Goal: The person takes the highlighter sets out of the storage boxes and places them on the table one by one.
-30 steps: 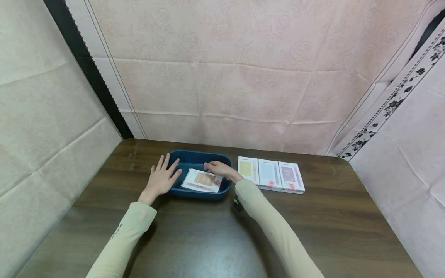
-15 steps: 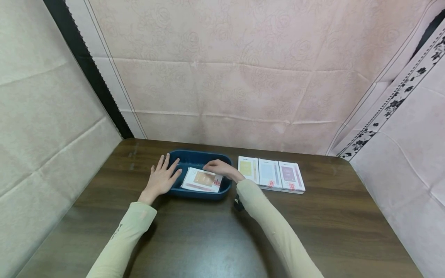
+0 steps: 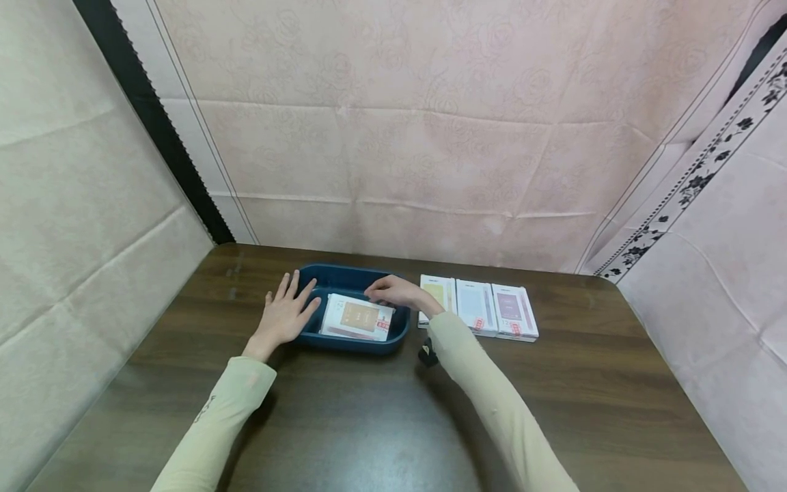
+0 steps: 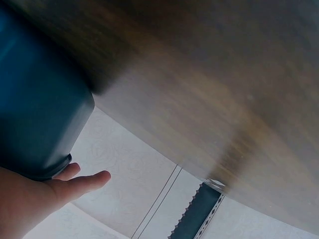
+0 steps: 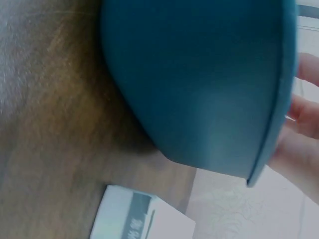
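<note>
A dark blue plastic bin [image 3: 344,345] sits on the table, with a flat white pack [image 3: 359,316] bearing a tan square and red print inside it. My left hand [image 3: 283,318] has its fingers spread over the bin's left end. In the left wrist view the thumb side of the left hand [image 4: 47,196] shows at the rim of the bin [image 4: 45,99]. My right hand [image 3: 399,294] is over the bin's right end, fingers bent loosely beside the pack's upper right corner. The bin wall [image 5: 209,89] hides part of the right hand [image 5: 301,134] in the right wrist view.
Right of the bin, three white packs lie side by side: one with a yellow panel [image 3: 434,290], one pale blue [image 3: 476,307] and one purple [image 3: 515,314]. A patterned cloth [image 3: 393,171] hangs behind the brown table [image 3: 344,417].
My right hand has shifted slightly right and away over the bin, now overlapping the yellow-panel pack. The pack in the bin has moved slightly left. The left hand stays in place.
</note>
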